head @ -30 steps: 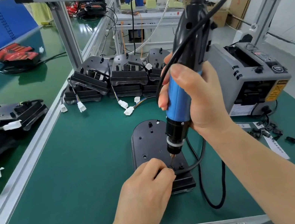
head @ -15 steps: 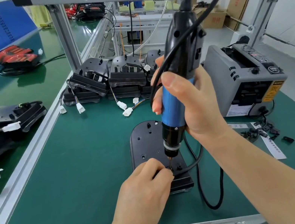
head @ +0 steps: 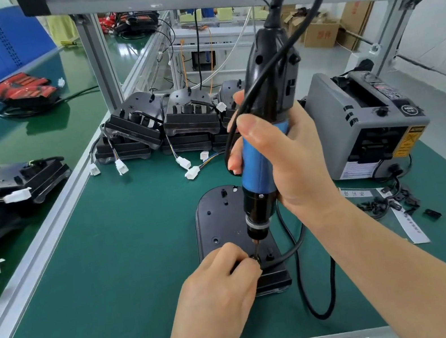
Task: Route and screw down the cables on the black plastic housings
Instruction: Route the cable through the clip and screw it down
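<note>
The right grip [head: 288, 157] is clenched round the blue and black electric screwdriver [head: 267, 71], holding it nearly upright with the tip down. Directly below that grip the black plastic housing [head: 219, 220] lies flat on the green desk [head: 101, 279]. The driver's bit comes down on it near its nearer end.

The left grip [head: 221, 285] sits at that same spot. Its fingertips are pinched on a small dark part [head: 254, 258] right against the bit, and I cannot tell what the part is. This hand covers the housing's near left corner.

A black cable [head: 299, 244] leaves the housing just right of the left grip's fingertips, passes under the right wrist and loops toward the desk's front edge.

Beyond the right grip, further across the desk, stand stacked black housings [head: 189, 121] with white connectors [head: 192, 171] trailing from them. On the outer side of the right grip sits a grey machine [head: 363, 126].
</note>
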`<state>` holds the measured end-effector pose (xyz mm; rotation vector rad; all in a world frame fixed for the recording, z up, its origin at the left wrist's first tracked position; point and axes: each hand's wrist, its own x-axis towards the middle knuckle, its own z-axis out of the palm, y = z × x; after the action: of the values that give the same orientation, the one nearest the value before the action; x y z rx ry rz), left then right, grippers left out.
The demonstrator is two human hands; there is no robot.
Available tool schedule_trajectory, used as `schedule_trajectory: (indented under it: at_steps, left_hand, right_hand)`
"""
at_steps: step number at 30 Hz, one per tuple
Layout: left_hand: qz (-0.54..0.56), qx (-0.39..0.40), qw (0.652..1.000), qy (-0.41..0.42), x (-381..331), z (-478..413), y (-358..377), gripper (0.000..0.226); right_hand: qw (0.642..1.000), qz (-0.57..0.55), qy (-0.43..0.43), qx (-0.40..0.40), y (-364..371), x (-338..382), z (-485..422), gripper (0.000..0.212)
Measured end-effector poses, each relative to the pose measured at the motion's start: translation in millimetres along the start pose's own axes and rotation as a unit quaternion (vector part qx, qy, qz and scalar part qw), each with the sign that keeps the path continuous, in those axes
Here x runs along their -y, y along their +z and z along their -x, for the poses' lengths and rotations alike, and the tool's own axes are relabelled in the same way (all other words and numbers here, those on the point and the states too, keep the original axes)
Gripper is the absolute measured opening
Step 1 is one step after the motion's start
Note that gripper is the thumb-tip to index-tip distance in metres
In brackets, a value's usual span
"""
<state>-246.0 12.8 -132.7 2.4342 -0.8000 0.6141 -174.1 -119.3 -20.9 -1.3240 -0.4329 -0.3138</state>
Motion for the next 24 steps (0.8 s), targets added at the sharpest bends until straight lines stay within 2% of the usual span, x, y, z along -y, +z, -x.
schedule_trajectory:
  at_steps: [6,12,16,20,22,24]
  left_hand:
    - [-0.001,-0.003,1.000,0.015,1,-1,-1,0.019]
    - [-0.006,-0.019,1.000,0.004,1,-1,1,0.014]
    - [-0.002,-0.022,1.000,0.003,0,-1,1,0.023]
    - [-0.010,-0.035,0.999,0.012,1,-2,2,0.020]
    - [-0.013,-0.047,0.999,0.019,2,-3,3,0.011]
    - [-0.013,-0.056,0.998,0.021,2,-3,4,0.016]
  right_hand:
    - [0.991,0.056,0.012,-0.120,-28,16,-4,0.023]
    - [0.959,0.138,0.059,-0.239,-111,48,2,0.027]
    - [0.922,0.158,0.109,-0.336,-168,53,20,0.028]
    - [0.872,0.184,0.200,-0.407,-215,35,31,0.034]
    - [0.850,0.189,0.251,-0.424,-233,20,36,0.042]
    - [0.828,0.219,0.283,-0.432,-247,6,40,0.058]
